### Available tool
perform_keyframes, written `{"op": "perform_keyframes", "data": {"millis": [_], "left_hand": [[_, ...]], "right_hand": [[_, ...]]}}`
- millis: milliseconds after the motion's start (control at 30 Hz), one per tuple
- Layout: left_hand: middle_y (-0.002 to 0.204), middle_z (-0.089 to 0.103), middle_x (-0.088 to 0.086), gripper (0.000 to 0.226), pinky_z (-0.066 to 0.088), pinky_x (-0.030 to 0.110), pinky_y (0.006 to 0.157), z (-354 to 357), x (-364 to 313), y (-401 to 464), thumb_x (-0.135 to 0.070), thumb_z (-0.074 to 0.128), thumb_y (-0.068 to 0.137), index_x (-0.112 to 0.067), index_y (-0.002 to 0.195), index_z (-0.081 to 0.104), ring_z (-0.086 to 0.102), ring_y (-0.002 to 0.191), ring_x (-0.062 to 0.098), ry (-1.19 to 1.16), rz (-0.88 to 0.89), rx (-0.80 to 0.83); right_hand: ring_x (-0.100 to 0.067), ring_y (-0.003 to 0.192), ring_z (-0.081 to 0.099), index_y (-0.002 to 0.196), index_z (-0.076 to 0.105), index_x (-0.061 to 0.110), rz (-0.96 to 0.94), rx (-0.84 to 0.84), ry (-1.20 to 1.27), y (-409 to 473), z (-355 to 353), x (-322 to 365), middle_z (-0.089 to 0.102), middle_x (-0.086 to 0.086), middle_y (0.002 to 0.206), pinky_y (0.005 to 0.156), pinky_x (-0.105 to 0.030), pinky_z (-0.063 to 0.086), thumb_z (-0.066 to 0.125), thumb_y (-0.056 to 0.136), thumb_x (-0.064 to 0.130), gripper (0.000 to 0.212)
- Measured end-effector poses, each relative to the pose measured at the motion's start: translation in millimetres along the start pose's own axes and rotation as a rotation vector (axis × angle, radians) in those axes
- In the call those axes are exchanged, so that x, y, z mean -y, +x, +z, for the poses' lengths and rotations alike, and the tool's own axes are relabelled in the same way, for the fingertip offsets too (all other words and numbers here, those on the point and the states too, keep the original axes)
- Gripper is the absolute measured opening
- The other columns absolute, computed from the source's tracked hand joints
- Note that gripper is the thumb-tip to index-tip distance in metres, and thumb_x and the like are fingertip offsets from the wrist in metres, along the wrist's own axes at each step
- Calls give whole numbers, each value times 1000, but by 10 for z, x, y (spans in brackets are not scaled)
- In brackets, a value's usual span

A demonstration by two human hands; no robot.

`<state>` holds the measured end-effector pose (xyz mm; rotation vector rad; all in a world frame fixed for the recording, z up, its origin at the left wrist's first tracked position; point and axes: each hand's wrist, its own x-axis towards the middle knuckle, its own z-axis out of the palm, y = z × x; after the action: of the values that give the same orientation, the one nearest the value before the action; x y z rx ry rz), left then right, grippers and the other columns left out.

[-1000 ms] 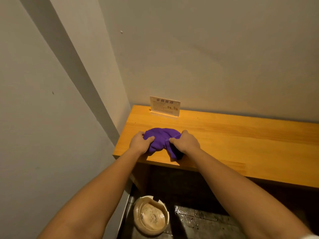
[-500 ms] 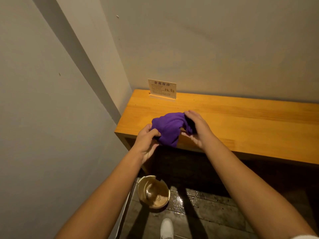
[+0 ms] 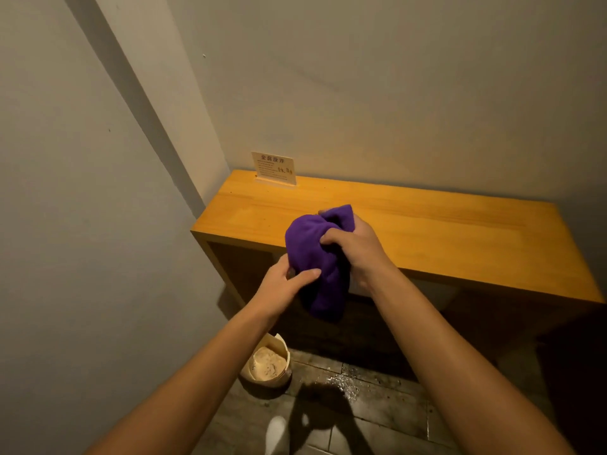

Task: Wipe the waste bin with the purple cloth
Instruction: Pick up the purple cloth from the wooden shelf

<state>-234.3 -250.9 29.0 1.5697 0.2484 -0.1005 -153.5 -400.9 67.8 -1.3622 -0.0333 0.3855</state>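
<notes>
You face a corner of pale walls (image 3: pixel 394 93), and below them the long wooden counter (image 3: pixel 427 231) runs against the back wall, its orange top lit and its open underside in deep shadow. Under and in front of it lies a dark tiled floor (image 3: pixel 377 415), with a scatter of pale specks near the counter's foot.

Your 2 bare forearms reach forward from the bottom of the view and meet in front of the counter's front edge. Between them hangs the purple cloth (image 3: pixel 315 264), bunched into a loose bundle and lifted clear of the counter top, its lower end drooping in front of the dark space under the counter.

Your right hand (image 3: pixel 358 247) grips the upper part of the bundle, fingers curled over it with a fold of cloth sticking up beside the knuckles. Your left hand (image 3: pixel 285 284) holds the lower left side, thumb pressed across the fabric and the other fingers tucked behind it, so you cannot tell how they lie.

The waste bin (image 3: pixel 269 364), a small round beige tub with a speckled inside, stands on the floor by the left wall, well below the cloth and partly hidden by your left forearm.

A small printed sign (image 3: pixel 274 167) stands at the counter's back edge against the wall. A white shoe tip (image 3: pixel 275 431) shows near the bottom of the view.
</notes>
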Motion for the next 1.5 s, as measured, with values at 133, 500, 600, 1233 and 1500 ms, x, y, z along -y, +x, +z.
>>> {"op": "perform_keyframes", "data": {"millis": [133, 500, 600, 1233, 1500], "left_hand": [[115, 79, -2, 47, 59, 28, 91, 130, -115, -287, -39, 82, 74, -23, 117, 71, 72, 113, 16, -33, 80, -31], [110, 80, -8, 35, 58, 20, 79, -36, -442, -776, -33, 81, 79, -27, 112, 72, 74, 105, 10, -4, 133, 19], [102, 80, -9, 22, 58, 23, 81, -191, -436, -871, -18, 75, 89, -26, 109, 72, 73, 100, 7, 116, 157, 48], [130, 62, 1, 49, 51, 35, 98, -1096, -320, -1125, -42, 77, 89, -21, 128, 58, 57, 127, 22, 424, 100, -169], [121, 71, 11, 36, 58, 47, 95, -1166, -597, -1073, -30, 66, 99, -10, 128, 65, 69, 112, 29, 440, 148, 275]], "right_hand": [[-24, 108, 67, 110, 73, 20, -45, 35, 66, -269, 50, 196, 75, -4, 112, 81, -33, 56, 71, 68, 9, 44], [-27, 97, 67, 112, 64, 11, -32, -196, -405, -210, -117, 199, 70, -8, 105, 84, -43, 59, 73, 93, 35, 33], [-25, 113, 62, 130, 56, 17, 5, -323, -704, -355, -173, -19, 60, -7, 133, 94, -42, 55, 62, 96, 52, 50], [-16, 95, 73, 111, 70, 20, -168, 30, -88, -1041, 616, -388, 78, 1, 101, 74, -29, 56, 82, 78, 17, 34], [-25, 119, 67, 136, 61, 34, -39, 250, -100, -1136, 788, -357, 69, -2, 131, 90, -37, 59, 86, 71, 44, 71]]}}
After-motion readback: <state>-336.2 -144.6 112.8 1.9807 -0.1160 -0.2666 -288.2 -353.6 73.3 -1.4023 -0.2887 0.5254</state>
